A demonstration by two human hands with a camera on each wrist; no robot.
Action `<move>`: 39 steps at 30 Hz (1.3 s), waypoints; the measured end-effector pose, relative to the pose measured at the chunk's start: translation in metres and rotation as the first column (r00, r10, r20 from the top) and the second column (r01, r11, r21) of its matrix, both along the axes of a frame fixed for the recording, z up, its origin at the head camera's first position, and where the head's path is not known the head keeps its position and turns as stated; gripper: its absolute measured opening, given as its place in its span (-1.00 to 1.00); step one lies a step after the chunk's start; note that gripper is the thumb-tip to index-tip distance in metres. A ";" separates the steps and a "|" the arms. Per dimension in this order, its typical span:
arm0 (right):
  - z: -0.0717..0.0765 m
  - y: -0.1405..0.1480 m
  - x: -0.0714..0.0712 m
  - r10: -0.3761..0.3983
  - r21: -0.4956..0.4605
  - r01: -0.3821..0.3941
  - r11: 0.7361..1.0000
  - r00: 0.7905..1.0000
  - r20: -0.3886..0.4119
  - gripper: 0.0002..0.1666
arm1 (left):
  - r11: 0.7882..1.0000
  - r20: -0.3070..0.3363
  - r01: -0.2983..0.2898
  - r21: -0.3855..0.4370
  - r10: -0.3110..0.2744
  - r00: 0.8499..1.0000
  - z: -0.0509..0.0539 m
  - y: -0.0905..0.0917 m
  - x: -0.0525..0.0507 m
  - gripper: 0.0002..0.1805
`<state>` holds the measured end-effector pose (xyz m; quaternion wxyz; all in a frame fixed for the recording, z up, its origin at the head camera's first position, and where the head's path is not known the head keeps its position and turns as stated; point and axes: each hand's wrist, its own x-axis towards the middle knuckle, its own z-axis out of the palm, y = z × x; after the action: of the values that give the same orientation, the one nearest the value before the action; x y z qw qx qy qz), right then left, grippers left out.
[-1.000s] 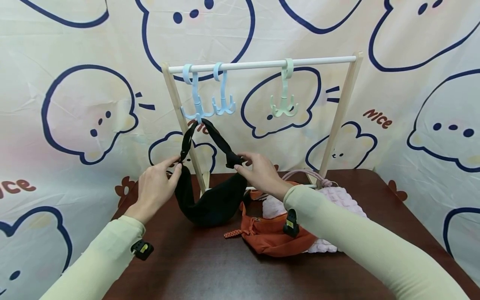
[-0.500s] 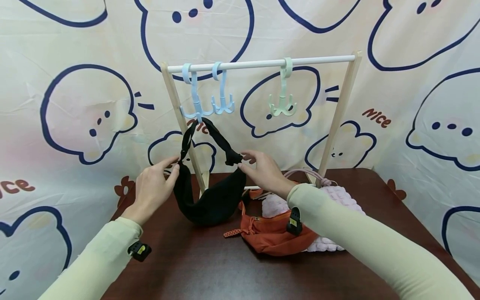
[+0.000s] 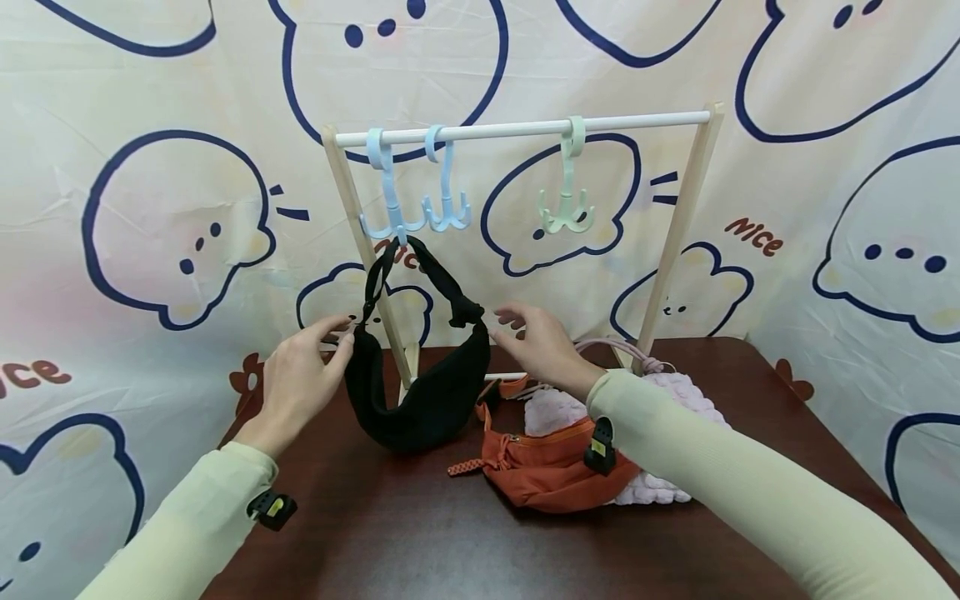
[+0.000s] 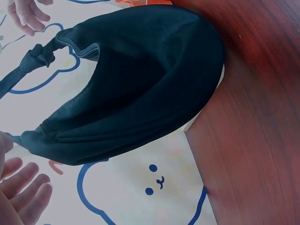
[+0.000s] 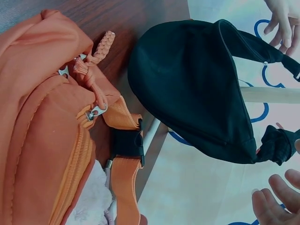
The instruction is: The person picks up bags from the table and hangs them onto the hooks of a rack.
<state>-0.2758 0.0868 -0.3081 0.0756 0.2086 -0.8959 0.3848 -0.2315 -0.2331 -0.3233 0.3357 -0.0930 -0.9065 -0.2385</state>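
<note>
A black sling bag [image 3: 420, 400] hangs by its strap [image 3: 442, 279] from the left blue four-prong hook [image 3: 393, 217]. At the bag's left end is my left hand [image 3: 300, 375], fingers loosely bent and thumb apart from them. In the left wrist view, this hand's fingertips [image 4: 28, 190] lie close by the bag's end; whether they touch it, I cannot tell. My right hand [image 3: 543, 346] is just off the knotted strap end [image 3: 467, 312] on the right, holding nothing. The bag's zipper [image 5: 229, 40] shows in the right wrist view.
A white rail [image 3: 510, 129] on a wooden stand also carries a second blue hook [image 3: 447, 208] and a green hook [image 3: 567, 212]. An orange waist bag [image 3: 555, 475] and a lilac quilted bag [image 3: 686, 396] lie on the brown table [image 3: 390, 542], below my right arm.
Both hands have eased outward from the black bag, left hand to the left, right hand to the right. The bag stays hanging from the hook and has swung very slightly left.
</note>
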 end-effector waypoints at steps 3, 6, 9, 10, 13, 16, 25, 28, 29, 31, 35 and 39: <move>-0.001 0.004 0.001 -0.006 0.001 0.006 1.000 1.000 0.007 -0.51 | 1.000 -0.008 0.005 0.010 -0.005 1.000 0.000 0.000 0.002 -0.69; -0.001 0.007 0.003 -0.012 0.010 0.012 1.000 1.000 0.008 -0.50 | 1.000 -0.016 0.011 0.023 -0.010 1.000 0.000 -0.001 0.004 -0.71; -0.002 0.011 0.004 -0.016 0.015 0.016 1.000 1.000 0.008 -0.51 | 1.000 -0.028 0.011 0.026 -0.011 1.000 0.001 -0.001 0.006 -0.72; -0.002 0.013 0.004 -0.016 0.016 0.016 1.000 1.000 0.007 -0.52 | 1.000 -0.033 0.013 0.026 -0.012 0.999 0.001 -0.001 0.006 -0.73; -0.004 0.017 0.005 -0.017 0.018 0.017 1.000 1.000 0.002 -0.53 | 1.000 -0.045 0.018 0.024 -0.017 0.999 0.003 0.000 0.008 -0.74; -0.006 0.021 0.005 -0.018 0.019 0.018 1.000 1.000 -0.004 -0.55 | 0.999 -0.053 0.027 0.027 -0.025 0.998 0.004 0.000 0.010 -0.74; -0.011 0.030 0.009 -0.021 0.012 0.021 1.000 1.000 -0.008 -0.63 | 0.999 -0.064 0.032 0.022 -0.030 0.997 0.003 0.002 0.017 -0.79; -0.012 0.031 0.011 -0.024 0.021 0.024 0.999 1.000 -0.010 -0.65 | 0.999 -0.069 0.031 0.022 -0.029 0.997 0.003 0.003 0.019 -0.79; -0.012 0.032 0.012 -0.022 0.023 0.023 0.999 1.000 -0.011 -0.65 | 0.999 -0.071 0.034 0.023 -0.032 0.997 0.003 0.003 0.019 -0.79; -0.013 0.033 0.014 -0.018 0.028 0.019 0.999 1.000 -0.011 -0.66 | 0.999 -0.078 0.042 0.021 -0.040 0.996 0.004 0.005 0.020 -0.79; -0.014 0.036 0.016 -0.014 0.034 0.014 0.999 1.000 -0.006 -0.65 | 0.998 -0.088 0.061 0.009 -0.060 0.994 0.004 0.010 0.023 -0.80; -0.015 0.036 0.018 -0.013 0.038 0.013 0.999 1.000 0.000 -0.61 | 0.998 -0.093 0.069 -0.006 -0.070 0.993 0.003 0.016 0.024 -0.82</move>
<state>-0.2582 0.1232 -0.3228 0.0742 0.2040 -0.9045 0.3670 -0.2073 -0.2173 -0.3202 0.3691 -0.1360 -0.8864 -0.2441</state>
